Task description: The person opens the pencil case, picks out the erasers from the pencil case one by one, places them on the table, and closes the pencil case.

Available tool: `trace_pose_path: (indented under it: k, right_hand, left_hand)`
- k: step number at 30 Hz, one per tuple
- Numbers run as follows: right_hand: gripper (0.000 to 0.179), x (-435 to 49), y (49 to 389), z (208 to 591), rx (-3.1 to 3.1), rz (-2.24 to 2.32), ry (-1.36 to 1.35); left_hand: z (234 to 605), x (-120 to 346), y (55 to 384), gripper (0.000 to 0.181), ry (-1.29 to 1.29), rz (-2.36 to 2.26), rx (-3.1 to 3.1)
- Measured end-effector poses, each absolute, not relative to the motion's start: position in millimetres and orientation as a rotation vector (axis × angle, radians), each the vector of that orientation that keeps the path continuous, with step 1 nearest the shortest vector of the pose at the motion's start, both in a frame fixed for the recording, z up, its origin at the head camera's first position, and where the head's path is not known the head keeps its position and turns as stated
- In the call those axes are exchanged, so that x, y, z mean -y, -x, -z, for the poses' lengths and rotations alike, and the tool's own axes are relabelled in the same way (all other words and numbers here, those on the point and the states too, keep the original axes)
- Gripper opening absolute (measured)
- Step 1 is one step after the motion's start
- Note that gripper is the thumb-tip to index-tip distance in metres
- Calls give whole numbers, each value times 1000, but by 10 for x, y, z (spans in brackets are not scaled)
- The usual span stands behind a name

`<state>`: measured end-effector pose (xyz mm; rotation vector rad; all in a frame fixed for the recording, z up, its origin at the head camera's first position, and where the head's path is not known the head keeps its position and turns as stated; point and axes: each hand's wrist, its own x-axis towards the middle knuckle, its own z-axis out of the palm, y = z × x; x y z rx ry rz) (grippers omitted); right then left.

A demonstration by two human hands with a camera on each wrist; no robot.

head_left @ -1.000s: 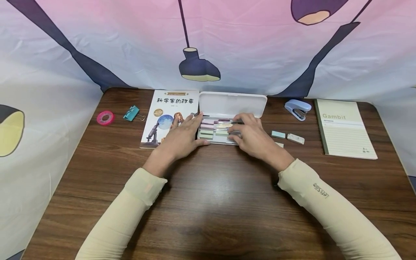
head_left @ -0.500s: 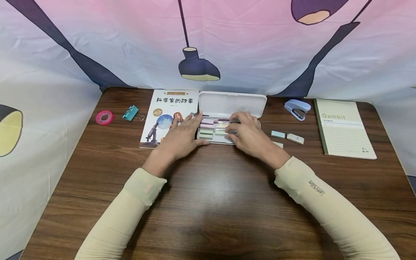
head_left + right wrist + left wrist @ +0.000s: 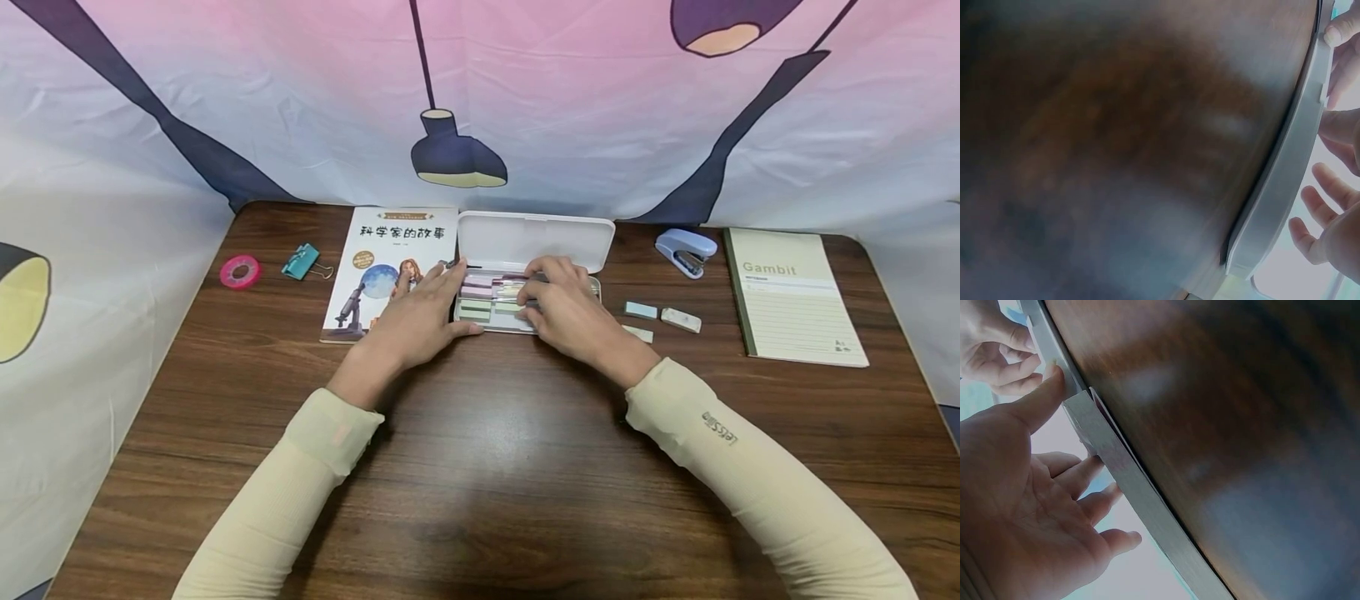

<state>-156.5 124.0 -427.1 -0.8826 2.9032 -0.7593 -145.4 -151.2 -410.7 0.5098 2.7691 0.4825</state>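
Note:
A white pencil case point(image 3: 528, 223) lies with its lid raised at the back of the table. Inside it are purple and green blocks point(image 3: 475, 310) and several slim pens point(image 3: 508, 289). My left hand point(image 3: 422, 312) lies across a picture book point(image 3: 347, 287) and the left edge of the case, thumb on the front edge, fingers spread. My right hand point(image 3: 566, 308) reaches into the right half of the case with bent fingers. In the right wrist view its outer fingers point(image 3: 1319, 206) are loosely apart; its thumb and index tips are partly hidden beyond the case wall point(image 3: 1285, 169).
Right of the case lie a blue eraser point(image 3: 641, 310), a white eraser point(image 3: 681, 319) and a pale block point(image 3: 637, 333). A stapler point(image 3: 686, 252) and a notebook point(image 3: 798, 300) are farther right. A teal binder clip point(image 3: 302, 261) and pink tape roll point(image 3: 240, 272) sit left.
My right hand has slid a little to the left inside the case, uncovering more of its right end. My left hand stays almost in place.

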Motion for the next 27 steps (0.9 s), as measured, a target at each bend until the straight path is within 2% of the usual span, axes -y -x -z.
trace_pose_path:
  k: [3, 7, 12, 17, 21, 27]
  right_hand:
    - [9, -1287, 1670, 4508, -2917, 761, 908]
    - [11, -1285, 1657, 4493, -2913, 750, 929]
    - [10, -1271, 1560, 4289, -2888, 801, 892]
    - [12, -1306, 1373, 3907, -2871, 790, 839]
    - [14, -1524, 1319, 3915, -2897, 835, 858]
    - [8, -1995, 1123, 3893, -2955, 863, 828]
  left_hand:
    - [4050, 1493, 1431, 106, -499, -475, -2764]
    - [4088, 1501, 1441, 107, -506, -464, -2773]
    - [4090, 1502, 1435, 108, -505, -474, -2775]
    - [4117, 1521, 1446, 107, -505, -494, -2768]
    - [4134, 1533, 1453, 107, -514, -504, -2762]
    - [4191, 1554, 1483, 107, -514, -511, -2763]
